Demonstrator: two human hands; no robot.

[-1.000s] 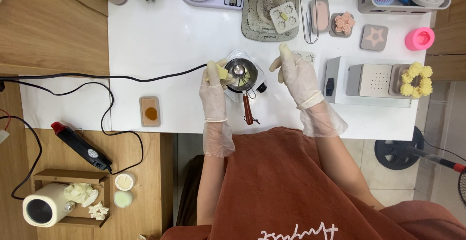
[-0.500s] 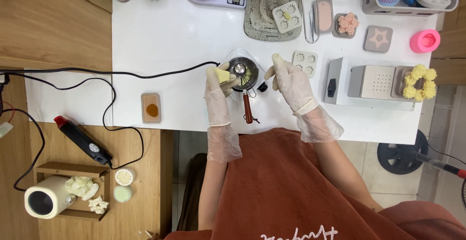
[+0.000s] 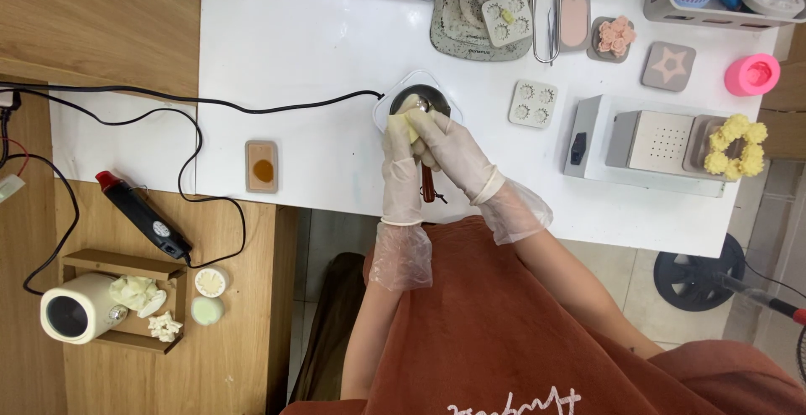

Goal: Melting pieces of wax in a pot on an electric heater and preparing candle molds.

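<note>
Head view: black cable (image 3: pixel 277 109) runs in from the left to the white heater base (image 3: pixel 384 104). Left hand (image 3: pixel 401 156), gloved, fingers pinch a pale yellow wax chunk (image 3: pixel 411 127) just over the near rim of the small metal pot (image 3: pixel 428 96). Right hand (image 3: pixel 447 148) fingertips press on the same chunk, touching the left hand. Pot's wooden handle (image 3: pixel 427 186) sticks out below both hands.
</note>
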